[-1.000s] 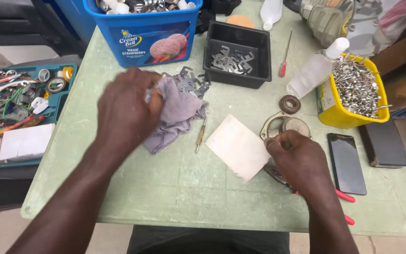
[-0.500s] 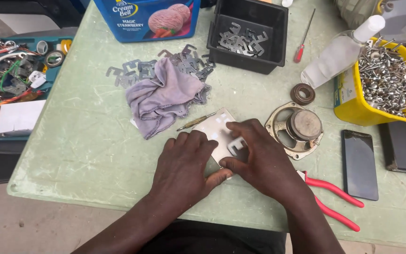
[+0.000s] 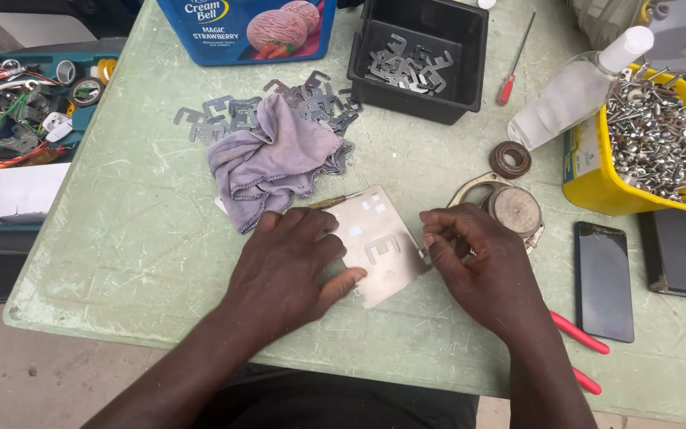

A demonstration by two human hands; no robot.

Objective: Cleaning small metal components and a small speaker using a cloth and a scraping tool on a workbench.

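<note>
The left hand [image 3: 295, 266] lies flat, open, on the pale square card [image 3: 375, 242]; beside the card, the right hand [image 3: 478, 274] pinches something unclear.

My left hand [image 3: 291, 266] presses flat on a pale square plate [image 3: 375, 242] on the green table [image 3: 121, 262]. An E-shaped metal piece [image 3: 381, 248] lies on the plate. My right hand [image 3: 482, 270] pinches at the plate's right edge — just beyond it sits a round speaker part [image 3: 514, 208]. Behind the plate — a crumpled grey cloth [image 3: 275, 159].
</note>
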